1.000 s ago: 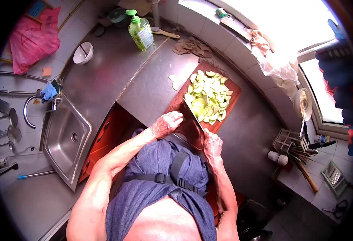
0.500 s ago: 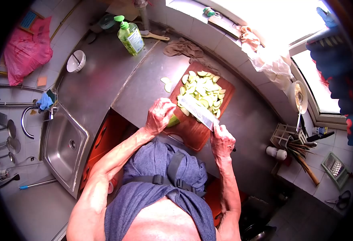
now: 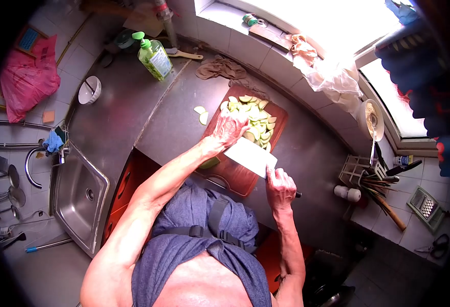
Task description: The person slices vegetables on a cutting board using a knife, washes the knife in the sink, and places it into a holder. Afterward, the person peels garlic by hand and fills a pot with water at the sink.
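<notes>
We see the left arm stretch diagonally forward, its forearm crossing over the near left part of the cutting board (image 3: pixel 239 180). The left hand (image 3: pixel 231 127) lies back upward on the near left side of the green slices (image 3: pixel 258 118), its fingers bent and pointing to the right. Its fingertips are lost among the pieces, so we cannot tell whether it grips any or merely presses on them. The right arm comes almost straight forward, and the right hand (image 3: pixel 281 189) is closed around the handle of a cleaver (image 3: pixel 251 156), knuckles up, at the board's right edge. We see the dark end of the handle poke out past the fist. The broad blade slants leftward over the board, its face turned up to us and bright with glare, its far end close to the left hand.

The slices form a loose, overlapping heap on the far half of the board. Most look like thin half-moons, pale inside with a greener rim of skin. Two stray slices (image 3: pixel 201 115) lie on the metal counter (image 3: pixel 171 120), left of the board. A larger green piece (image 3: pixel 210 162) shows partly from under the left forearm.
</notes>
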Tool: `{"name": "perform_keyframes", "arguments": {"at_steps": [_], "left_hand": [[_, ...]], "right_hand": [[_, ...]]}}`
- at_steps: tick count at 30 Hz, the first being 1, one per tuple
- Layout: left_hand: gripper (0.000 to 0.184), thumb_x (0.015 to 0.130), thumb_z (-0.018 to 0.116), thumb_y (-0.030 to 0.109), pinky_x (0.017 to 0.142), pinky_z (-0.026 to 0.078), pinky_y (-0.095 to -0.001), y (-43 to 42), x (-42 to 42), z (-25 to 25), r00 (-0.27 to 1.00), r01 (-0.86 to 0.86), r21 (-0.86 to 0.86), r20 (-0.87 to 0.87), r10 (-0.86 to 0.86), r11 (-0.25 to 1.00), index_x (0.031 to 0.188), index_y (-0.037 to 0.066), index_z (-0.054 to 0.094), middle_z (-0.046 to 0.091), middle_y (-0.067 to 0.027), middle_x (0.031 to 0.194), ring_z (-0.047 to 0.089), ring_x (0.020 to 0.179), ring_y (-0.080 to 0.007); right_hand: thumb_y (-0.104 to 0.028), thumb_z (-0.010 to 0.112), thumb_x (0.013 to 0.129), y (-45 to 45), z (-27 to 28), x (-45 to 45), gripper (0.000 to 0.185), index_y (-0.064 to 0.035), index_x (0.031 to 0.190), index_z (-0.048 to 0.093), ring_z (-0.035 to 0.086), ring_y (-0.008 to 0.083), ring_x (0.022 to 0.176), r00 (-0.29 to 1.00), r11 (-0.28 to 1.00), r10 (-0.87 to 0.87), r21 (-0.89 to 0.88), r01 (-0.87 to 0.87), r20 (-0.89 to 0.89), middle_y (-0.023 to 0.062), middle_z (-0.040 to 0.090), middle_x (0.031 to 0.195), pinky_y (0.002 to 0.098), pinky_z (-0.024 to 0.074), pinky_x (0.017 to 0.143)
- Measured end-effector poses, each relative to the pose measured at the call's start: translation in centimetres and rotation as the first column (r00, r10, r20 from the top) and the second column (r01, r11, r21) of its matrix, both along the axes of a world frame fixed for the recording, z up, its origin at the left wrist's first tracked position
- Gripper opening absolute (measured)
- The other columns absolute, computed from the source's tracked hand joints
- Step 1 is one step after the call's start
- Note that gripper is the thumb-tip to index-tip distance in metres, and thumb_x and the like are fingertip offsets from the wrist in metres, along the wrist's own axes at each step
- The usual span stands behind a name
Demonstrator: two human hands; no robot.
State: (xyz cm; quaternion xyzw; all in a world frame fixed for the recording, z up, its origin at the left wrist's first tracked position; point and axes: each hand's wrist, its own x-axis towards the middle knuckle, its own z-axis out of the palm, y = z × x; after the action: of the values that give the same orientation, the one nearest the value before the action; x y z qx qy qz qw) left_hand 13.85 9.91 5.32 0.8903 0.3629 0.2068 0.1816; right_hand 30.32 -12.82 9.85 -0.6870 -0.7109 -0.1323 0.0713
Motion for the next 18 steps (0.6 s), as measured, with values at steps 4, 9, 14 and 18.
{"name": "perform_keyframes", "arguments": {"at_steps": [4, 9, 14, 18], "left_hand": [[0.019, 0.090, 0.076, 0.028, 0.074, 0.051, -0.0399, 0.9, -0.9, 1.4, 0.961, -0.201, 0.014, 0.198, 0.194, 0.979, 0.084, 0.010, 0.072, 0.069, -0.0076, 0.071, 0.067, 0.068, -0.0263], [0.017, 0.087, 0.078, 0.016, 0.062, 0.052, -0.0392, -1.5, -8.3, 2.6, 0.896, -0.290, -0.161, 0.301, 0.327, 0.943, 0.084, 0.003, 0.067, 0.065, -0.0116, 0.078, 0.066, 0.068, -0.0283], [0.029, 0.081, 0.082, 0.022, 0.083, 0.055, -0.0421, -8.2, -14.8, 0.1, 0.996, 0.012, -0.161, 0.092, 0.003, 0.987, 0.097, 0.003, 0.065, 0.064, -0.0136, 0.100, 0.065, 0.095, -0.0326], [0.043, 0.081, 0.079, 0.017, 0.094, 0.055, -0.0443, -10.4, -16.0, -1.6, 0.980, 0.195, -0.080, -0.032, -0.198, 0.977, 0.117, 0.004, 0.059, 0.058, -0.0172, 0.123, 0.062, 0.110, -0.0367]], "right_hand": [[-0.017, 0.074, 0.088, -1.8, -0.9, -0.6, 0.023, -0.0162, 0.111, 0.071, 0.063, 0.0238, 0.062, 0.973, 0.996, -0.017, -0.094, -0.005, -0.231, 0.0061, 0.057, 0.075, 0.0376, 0.0519, 0.056], [-0.014, 0.074, 0.088, -4.8, -1.9, -2.7, 0.023, -0.0130, 0.110, 0.068, 0.066, 0.0303, 0.063, 0.886, 0.984, -0.077, -0.177, -0.006, -0.457, 0.0086, 0.060, 0.078, 0.0407, 0.0535, 0.057], [-0.013, 0.074, 0.087, -5.5, -3.2, -3.4, 0.024, -0.0122, 0.110, 0.067, 0.067, 0.0316, 0.066, 0.853, 0.973, -0.136, -0.232, 0.019, -0.504, 0.0095, 0.062, 0.084, 0.0420, 0.0551, 0.059], [-0.012, 0.072, 0.089, -4.9, -2.9, -4.0, 0.022, -0.0131, 0.110, 0.068, 0.069, 0.0329, 0.070, 0.839, 0.969, -0.157, -0.246, 0.029, -0.522, 0.0104, 0.066, 0.087, 0.0429, 0.0556, 0.061]]}}
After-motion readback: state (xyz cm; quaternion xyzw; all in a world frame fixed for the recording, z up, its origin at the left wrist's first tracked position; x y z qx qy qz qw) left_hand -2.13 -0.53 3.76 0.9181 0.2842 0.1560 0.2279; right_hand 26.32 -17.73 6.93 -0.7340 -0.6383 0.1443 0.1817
